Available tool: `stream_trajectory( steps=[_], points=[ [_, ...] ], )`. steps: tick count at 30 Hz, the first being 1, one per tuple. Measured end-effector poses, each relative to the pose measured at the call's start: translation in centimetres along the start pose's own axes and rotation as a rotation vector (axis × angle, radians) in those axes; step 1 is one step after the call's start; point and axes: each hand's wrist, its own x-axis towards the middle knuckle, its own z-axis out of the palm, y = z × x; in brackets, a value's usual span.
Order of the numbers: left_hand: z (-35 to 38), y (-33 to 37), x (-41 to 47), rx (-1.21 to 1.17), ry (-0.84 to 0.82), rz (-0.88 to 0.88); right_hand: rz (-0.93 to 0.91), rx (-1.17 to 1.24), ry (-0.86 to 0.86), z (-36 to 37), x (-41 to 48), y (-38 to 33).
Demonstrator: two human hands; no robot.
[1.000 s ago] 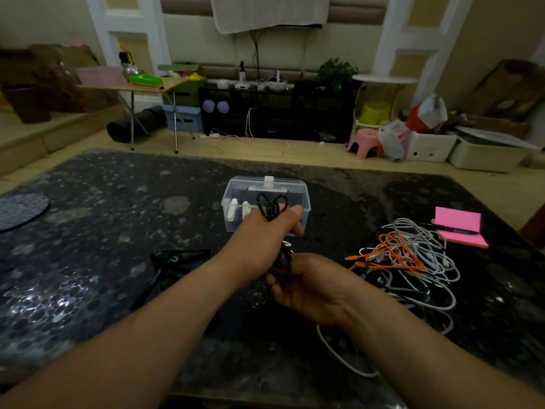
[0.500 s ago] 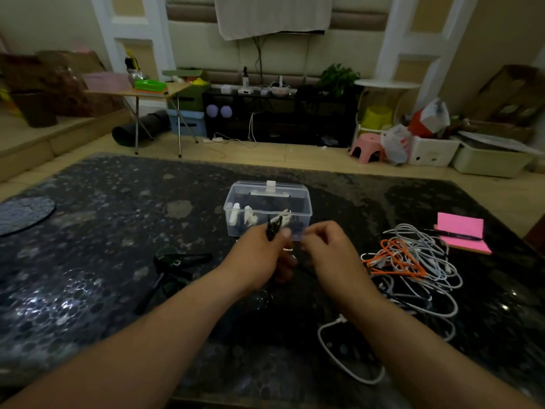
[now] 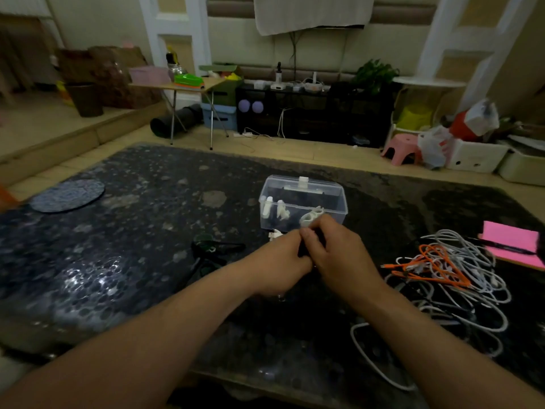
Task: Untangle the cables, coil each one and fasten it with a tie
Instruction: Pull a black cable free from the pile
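Near the middle of the dark speckled table (image 3: 124,249), the left hand (image 3: 280,262) and right hand (image 3: 339,255) press together, fingers curled shut around a black cable (image 3: 303,249) barely visible between them. A tangled white and orange cable pile (image 3: 454,278) lies right; a clear plastic box (image 3: 303,202) sits just beyond.

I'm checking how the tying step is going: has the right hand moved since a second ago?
Yes. The right hand has risen away from the person toward the clear box, meeting the left hand.
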Motion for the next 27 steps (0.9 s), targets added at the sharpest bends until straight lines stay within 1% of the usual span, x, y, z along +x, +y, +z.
stream_trajectory(
  steps=[4,7,11,13,14,16,17,19,21,22,24,27],
  points=[
    [-0.7,-2.3,-1.0,0.037,0.076,-0.051,-0.013,0.029,0.004,1.8,0.1,-0.8],
    [-1.5,-3.4,-1.6,0.131,0.133,-0.036,-0.025,0.062,0.036,3.1,0.0,-1.9],
    [-3.2,-4.8,-2.4,0.291,0.12,-0.053,-0.046,0.085,0.043,4.4,0.1,-3.8],
    [-4.2,-5.3,-2.5,0.335,0.122,-0.077,-0.01,0.149,0.03,4.7,0.3,-4.5],
    [-5.0,-5.5,-2.6,0.323,0.15,-0.098,0.033,0.212,0.021,4.8,0.4,-4.7],
    [-7.2,-6.2,-2.7,0.196,0.254,-0.164,0.13,0.291,-0.019,5.0,1.0,-4.5],
    [-8.5,-6.8,-2.7,0.098,0.318,-0.199,0.156,0.269,-0.066,5.2,1.3,-4.2],
    [-10.9,-8.4,-3.0,-0.177,0.433,-0.263,0.139,0.108,-0.214,6.0,1.8,-3.3],
    [-12.4,-10.0,-3.2,-0.42,0.509,-0.296,0.064,-0.047,-0.333,7.4,2.2,-2.9],
    [-12.8,-10.4,-3.3,-0.471,0.529,-0.303,0.028,-0.075,-0.373,8.2,2.4,-3.0],
    [-12.9,-10.7,-3.1,-0.497,0.542,-0.307,-0.033,-0.107,-0.432,9.7,3.3,-3.8],
    [-12.9,-10.2,-2.7,-0.527,0.509,-0.298,-0.097,-0.162,-0.479,11.9,5.4,-5.5]
  ],
)
